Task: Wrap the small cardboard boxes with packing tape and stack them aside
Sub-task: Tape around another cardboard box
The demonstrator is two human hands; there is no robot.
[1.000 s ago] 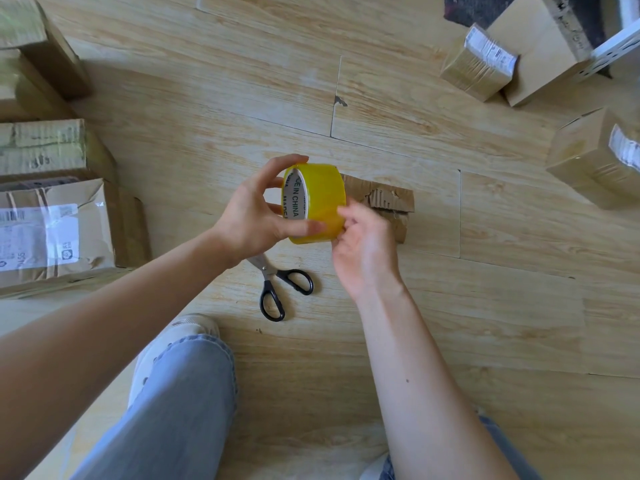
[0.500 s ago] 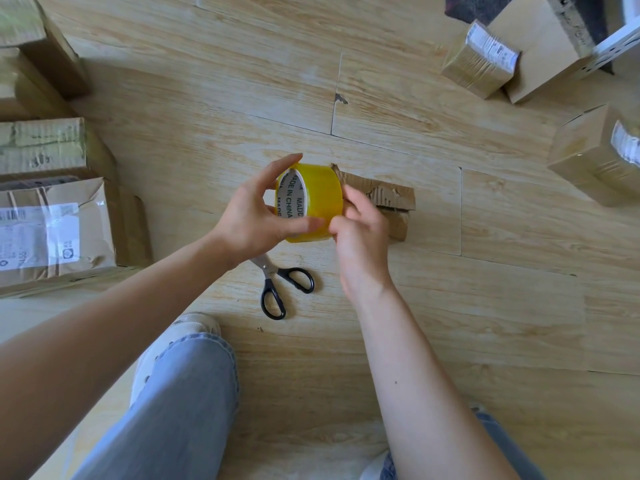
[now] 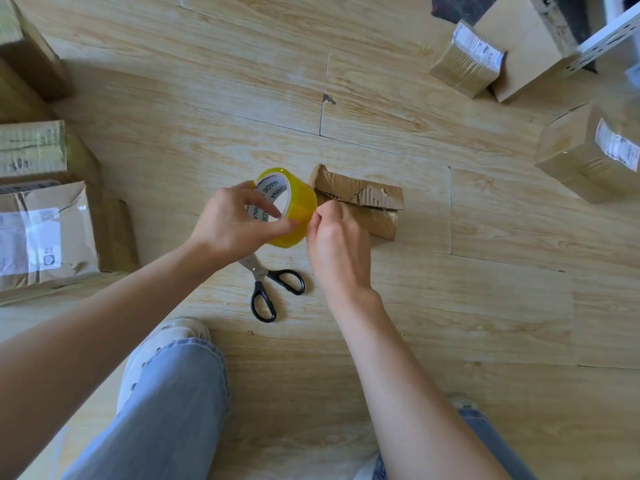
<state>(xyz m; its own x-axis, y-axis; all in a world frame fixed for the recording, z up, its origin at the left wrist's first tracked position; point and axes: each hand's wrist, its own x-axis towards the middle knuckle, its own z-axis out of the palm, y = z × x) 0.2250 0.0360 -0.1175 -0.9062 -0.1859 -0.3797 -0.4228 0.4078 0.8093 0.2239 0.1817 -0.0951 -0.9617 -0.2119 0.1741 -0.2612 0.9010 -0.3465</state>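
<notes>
Left hand (image 3: 235, 220) grips the tape roll (image 3: 299, 206) up off the floor (image 3: 381, 81), thumb on the yellow outer face, fingers thru the core. Right hand (image 3: 337, 244) is curled, fingertips pinching at the roll's outer wrap right beside the left thumb, prob. hunting for the loose end. No free strip shows yet.

Risks:
- The end is hard to spot on the yellow roll. A nail may lift only a sliver & split the strip lengthwise, leaving a thin tail that tears off.
- If it's yanked fast, the roll could twist out of the left hand, or the strip could fold & stick to itself or to fingers.
- The small cardboard box (image 3: 360, 200) lies on the floor just beyond the right hand. Its top is ripped & crumpled w/ corrugation exposed, so tape may bond badly there or peel more paper.
- Neither hand is on the box, so it could slide when tape gets pressed on.
- Scissors (image 3: 266, 289) lie just below the left wrist, blades partly hidden under it, so a blind reach is awkward.

Containers:
- The small box looks shut; contents not visible.
- Wrapped boxes (image 3: 588, 154) w/ white labels sit well out past the right hand, sealed, nothing seen inside.
- Larger boxes (image 3: 45, 233) sit far out past the left hand, closed & taped, contents hidden.
</notes>
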